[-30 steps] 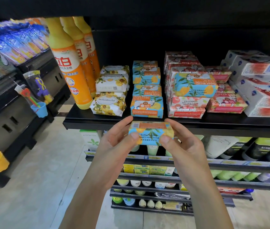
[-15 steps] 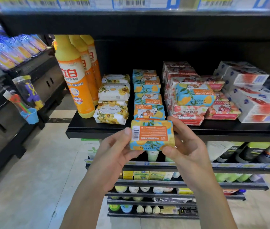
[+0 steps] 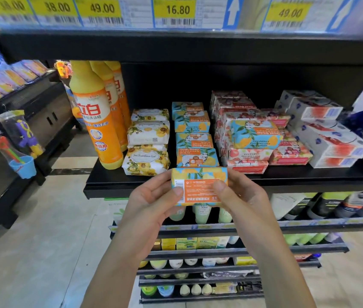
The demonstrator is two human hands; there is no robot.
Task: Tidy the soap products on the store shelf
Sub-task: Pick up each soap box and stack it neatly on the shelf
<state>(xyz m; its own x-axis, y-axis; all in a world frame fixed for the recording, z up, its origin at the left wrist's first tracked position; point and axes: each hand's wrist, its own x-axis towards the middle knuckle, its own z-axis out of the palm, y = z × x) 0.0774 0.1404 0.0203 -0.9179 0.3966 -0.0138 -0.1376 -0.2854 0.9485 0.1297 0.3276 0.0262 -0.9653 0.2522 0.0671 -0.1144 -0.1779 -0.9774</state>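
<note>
- The soap box [image 3: 199,185] is gripped at its left end by the left hand [image 3: 151,203], thumb on top.
- The right end is gripped by the right hand [image 3: 241,196], just before the shelf [image 3: 131,185].

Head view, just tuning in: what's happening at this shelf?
A person holds a soap box by its ends, the left hand on the left and the right hand on the right, with its orange label facing the camera. It is not set down. It hangs at the front edge of the shelf, just before the blue-and-yellow row that matches it. Another matching box lies on the red soaps to the right.
</note>
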